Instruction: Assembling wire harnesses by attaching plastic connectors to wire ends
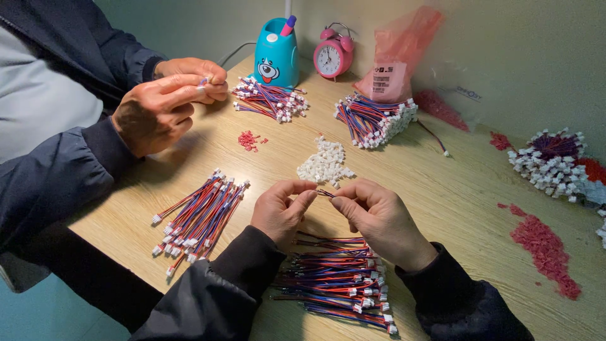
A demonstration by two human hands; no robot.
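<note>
Two hands, left (279, 210) and right (379, 218), pinch one wire lead (326, 193).

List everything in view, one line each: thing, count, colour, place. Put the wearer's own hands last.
wire bundles: five piles, red-blue with white plugs, spread over the table
loose connectors: one pile, white, table centre
small red pieces: several patches, right side
pen holder: one, teal, far edge
alarm clock: one, pink, far edge
plastic bag: one, pink, against wall
table: one, light wood
co-worker's hands: two, upper left
left hand: pinching a wire
right hand: pinching the same wire
</note>
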